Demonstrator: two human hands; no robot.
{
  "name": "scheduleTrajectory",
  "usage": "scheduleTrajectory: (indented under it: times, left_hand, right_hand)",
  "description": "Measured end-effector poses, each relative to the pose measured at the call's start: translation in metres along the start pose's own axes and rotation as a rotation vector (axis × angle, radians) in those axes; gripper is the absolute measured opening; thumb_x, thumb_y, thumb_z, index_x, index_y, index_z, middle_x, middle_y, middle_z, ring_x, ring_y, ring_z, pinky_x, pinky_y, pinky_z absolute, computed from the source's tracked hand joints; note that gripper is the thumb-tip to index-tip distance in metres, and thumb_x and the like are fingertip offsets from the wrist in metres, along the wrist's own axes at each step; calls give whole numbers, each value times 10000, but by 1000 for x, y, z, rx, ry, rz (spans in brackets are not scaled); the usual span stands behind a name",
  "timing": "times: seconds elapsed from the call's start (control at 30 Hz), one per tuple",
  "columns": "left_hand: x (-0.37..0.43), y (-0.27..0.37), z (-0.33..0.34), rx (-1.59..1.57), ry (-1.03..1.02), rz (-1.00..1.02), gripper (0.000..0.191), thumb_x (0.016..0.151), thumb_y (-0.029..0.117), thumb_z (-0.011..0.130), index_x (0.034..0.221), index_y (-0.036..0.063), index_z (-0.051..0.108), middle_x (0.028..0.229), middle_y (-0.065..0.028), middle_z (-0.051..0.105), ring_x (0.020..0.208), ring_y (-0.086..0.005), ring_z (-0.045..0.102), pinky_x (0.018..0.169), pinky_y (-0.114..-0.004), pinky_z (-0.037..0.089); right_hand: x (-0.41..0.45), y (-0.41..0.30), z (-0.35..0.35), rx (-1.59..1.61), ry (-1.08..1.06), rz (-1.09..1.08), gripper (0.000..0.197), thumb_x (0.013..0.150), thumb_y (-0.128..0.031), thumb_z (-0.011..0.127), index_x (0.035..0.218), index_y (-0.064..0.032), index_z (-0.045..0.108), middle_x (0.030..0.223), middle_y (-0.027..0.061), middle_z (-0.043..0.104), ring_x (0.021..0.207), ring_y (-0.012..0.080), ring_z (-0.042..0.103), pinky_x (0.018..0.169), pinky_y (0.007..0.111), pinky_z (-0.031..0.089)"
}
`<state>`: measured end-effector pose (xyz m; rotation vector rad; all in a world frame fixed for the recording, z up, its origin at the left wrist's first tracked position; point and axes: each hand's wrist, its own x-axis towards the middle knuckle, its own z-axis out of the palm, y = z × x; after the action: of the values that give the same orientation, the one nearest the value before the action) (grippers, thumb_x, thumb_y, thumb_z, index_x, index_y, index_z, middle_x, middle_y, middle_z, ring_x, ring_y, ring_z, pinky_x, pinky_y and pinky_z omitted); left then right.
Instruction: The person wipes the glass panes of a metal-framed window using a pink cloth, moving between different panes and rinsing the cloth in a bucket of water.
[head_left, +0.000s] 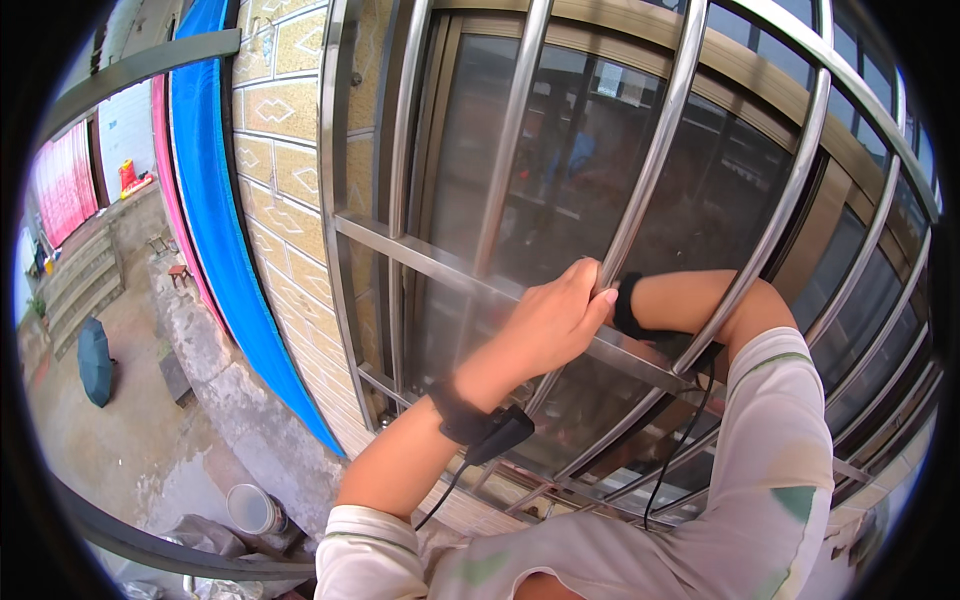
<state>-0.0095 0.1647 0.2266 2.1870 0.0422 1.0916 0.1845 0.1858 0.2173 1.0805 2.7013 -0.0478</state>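
Note:
My left hand (555, 319) is wrapped around an upright stainless steel bar (652, 172) of a window grille, just above its flat cross rail (420, 255). Between the bars, my right forearm (686, 300) reaches in toward the window. A black wristband (628, 304) circles that wrist, while the right hand itself is mostly hidden behind my left hand and the bar. Beyond the grille are dark window panes (592, 150) in a bronze-coloured frame (806, 217). A black strap with a small device (501, 435) sits on my left wrist, its cable trailing down.
Left of the grille runs a tiled wall (289, 180) with a blue sheet (225, 225) along it. Down in the yard lie a dark umbrella (95, 361), a white bucket (253, 510) and a small stool (178, 273). A curved metal rail (172, 551) crosses the lower left.

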Motion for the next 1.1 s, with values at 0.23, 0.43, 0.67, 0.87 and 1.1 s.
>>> scheduleTrajectory:
  times: [0.23,0.43,0.67,0.87,1.1]
  left_hand:
    - [1,-5,5,-10,44,81,232,959,257,462,955,24,466,811,-133,596,760,-306,614,672,-409,464]
    - [2,-6,4,-52,-1,71,245,953,260,460,947,19,421,965,-203,574,896,-428,568,743,-510,450]
    - [0,-6,1,-52,3,62,260,950,265,477,914,11,436,875,-173,602,843,-375,605,735,-466,467]
    - [2,0,-2,27,3,47,268,949,279,471,946,12,444,906,-176,615,858,-390,607,747,-477,467]
    - [3,-9,5,48,21,73,273,962,293,442,951,20,451,825,-148,647,811,-304,660,742,-415,478]
  right_hand:
    - [-83,-26,58,420,-601,284,156,800,-114,529,865,-51,655,931,119,653,944,294,598,828,386,479]
    - [-112,-13,70,-119,-798,-423,138,794,-133,540,820,-33,631,865,131,655,857,308,618,751,391,505]
    - [-135,-68,15,880,-524,1142,209,788,-126,621,963,-14,641,882,121,664,797,251,603,737,352,484]
    - [-131,-76,-22,269,-557,649,242,822,-151,610,1008,0,641,1033,105,656,996,249,588,936,341,440]
    - [-140,-47,-44,-68,-505,-56,177,772,-164,575,765,2,638,870,169,642,839,330,603,738,425,478]
